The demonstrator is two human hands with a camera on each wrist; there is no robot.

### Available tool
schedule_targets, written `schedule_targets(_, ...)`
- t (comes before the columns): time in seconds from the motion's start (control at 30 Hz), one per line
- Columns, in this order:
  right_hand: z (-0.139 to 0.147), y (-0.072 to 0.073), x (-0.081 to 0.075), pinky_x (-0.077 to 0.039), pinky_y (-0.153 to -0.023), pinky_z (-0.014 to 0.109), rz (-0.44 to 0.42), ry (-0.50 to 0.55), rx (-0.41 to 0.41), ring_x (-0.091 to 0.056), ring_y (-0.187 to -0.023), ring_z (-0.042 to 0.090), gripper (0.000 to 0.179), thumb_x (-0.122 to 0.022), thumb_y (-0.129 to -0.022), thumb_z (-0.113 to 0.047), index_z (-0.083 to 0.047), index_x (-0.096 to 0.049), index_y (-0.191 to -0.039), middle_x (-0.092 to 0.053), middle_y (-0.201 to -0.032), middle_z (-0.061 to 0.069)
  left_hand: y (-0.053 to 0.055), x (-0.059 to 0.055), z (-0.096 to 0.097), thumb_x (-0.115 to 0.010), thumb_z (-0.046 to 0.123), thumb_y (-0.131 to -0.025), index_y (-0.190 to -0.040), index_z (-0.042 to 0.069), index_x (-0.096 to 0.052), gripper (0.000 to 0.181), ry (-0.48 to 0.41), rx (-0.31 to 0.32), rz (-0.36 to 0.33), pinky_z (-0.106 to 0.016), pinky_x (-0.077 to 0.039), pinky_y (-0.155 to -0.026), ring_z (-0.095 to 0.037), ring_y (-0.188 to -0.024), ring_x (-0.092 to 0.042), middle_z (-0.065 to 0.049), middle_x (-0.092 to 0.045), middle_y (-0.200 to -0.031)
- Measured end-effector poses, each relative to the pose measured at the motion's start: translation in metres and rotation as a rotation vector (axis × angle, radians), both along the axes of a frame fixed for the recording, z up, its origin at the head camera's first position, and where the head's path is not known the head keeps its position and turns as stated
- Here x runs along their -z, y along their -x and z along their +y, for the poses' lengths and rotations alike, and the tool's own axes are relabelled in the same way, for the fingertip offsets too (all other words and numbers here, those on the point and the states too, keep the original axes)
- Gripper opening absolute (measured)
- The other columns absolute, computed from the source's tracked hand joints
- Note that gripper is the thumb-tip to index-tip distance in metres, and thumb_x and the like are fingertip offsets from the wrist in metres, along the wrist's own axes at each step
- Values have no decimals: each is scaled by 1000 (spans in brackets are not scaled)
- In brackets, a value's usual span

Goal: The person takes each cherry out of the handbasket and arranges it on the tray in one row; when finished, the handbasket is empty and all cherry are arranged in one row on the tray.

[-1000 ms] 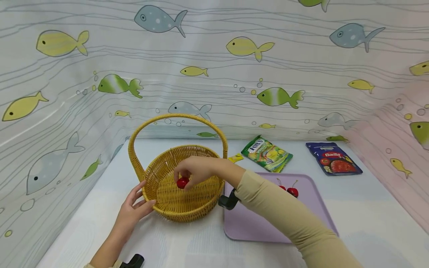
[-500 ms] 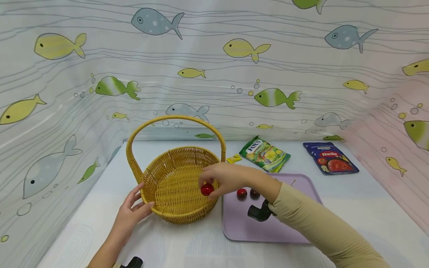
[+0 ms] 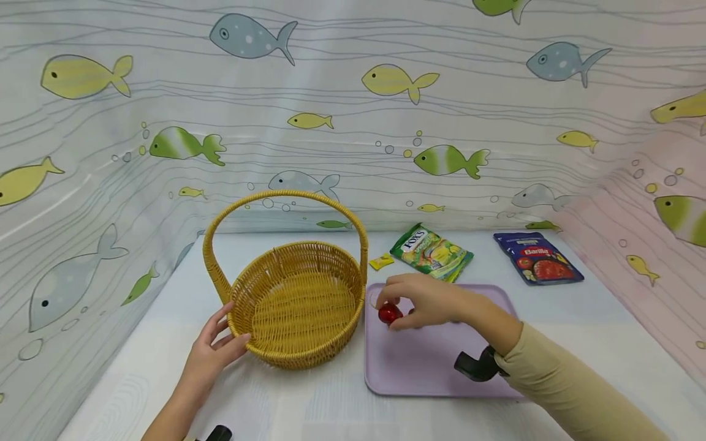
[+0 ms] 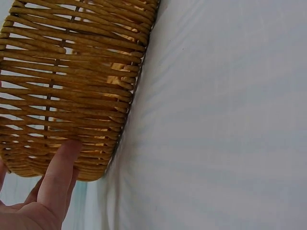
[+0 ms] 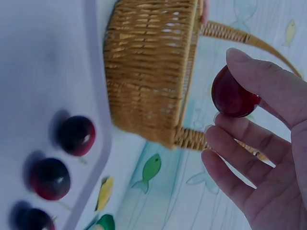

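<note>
My right hand (image 3: 425,300) pinches a dark red cherry (image 5: 234,96) between thumb and index finger, the other fingers spread apart. In the head view this cherry and hand are over the left part of the lilac tray (image 3: 430,373). Several more cherries (image 5: 76,136) lie on the tray, mostly hidden behind the hand in the head view. At the left stands a round wicker basket (image 3: 303,312) with a tall arched handle. My left hand (image 3: 212,349) holds its near-left rim, thumb on the rim; in the left wrist view one finger (image 4: 57,177) touches the woven outer wall.
Behind the tray lie a green Fox's candy bag (image 3: 432,252) and a small yellow wrapped sweet (image 3: 381,261). A blue Barilla pouch (image 3: 537,258) is at the back right. Fish-printed cloth walls (image 3: 342,147) enclose the white table (image 3: 309,404).
My right hand has moved right, out from over the basket to over the tray, with the cherry still pinched. The left hand stays at the basket rim. The head view has shifted slightly.
</note>
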State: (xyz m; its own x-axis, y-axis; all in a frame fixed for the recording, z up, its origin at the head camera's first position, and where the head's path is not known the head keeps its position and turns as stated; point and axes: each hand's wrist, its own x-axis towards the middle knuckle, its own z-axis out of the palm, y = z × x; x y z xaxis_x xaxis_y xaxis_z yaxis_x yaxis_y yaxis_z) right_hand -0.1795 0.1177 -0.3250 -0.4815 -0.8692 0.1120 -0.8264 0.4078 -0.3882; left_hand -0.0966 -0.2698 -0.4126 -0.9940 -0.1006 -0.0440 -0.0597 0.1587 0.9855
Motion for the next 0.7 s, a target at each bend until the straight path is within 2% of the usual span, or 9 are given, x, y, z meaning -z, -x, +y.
schedule_targets(0.1,16,-1,5,-49,-68,24,-27,10,54,-49,-84,7,28,-75,-79,-25,-21,-65,-105,-52,-92,-14,0,-1,0,-63,15,-90,-150,17,-16,77,3,1,-2,-29,-51,-82,0,-101,-50,-25,-18,-143)
schedule_targets(0.47,77,-3,30,-48,-68,24,3,83,212,-54,-81,14,30,-77,-77,-24,-19,-65,-103,-55,-92,-14,-1,1,-1,-62,13,-90,-150,17,-15,76,-4,-7,-3,-27,-52,-80,3,-97,-51,-24,-18,-143)
schedule_targets(0.7,114,-5,41,-48,-66,25,-11,103,308,-52,-80,12,30,-78,-76,-20,-20,-64,-102,-55,-91,-13,0,-1,1,-63,14,-90,-150,17,-16,77,0,-7,-3,-27,-51,-81,1,-99,-51,-24,-18,-143)
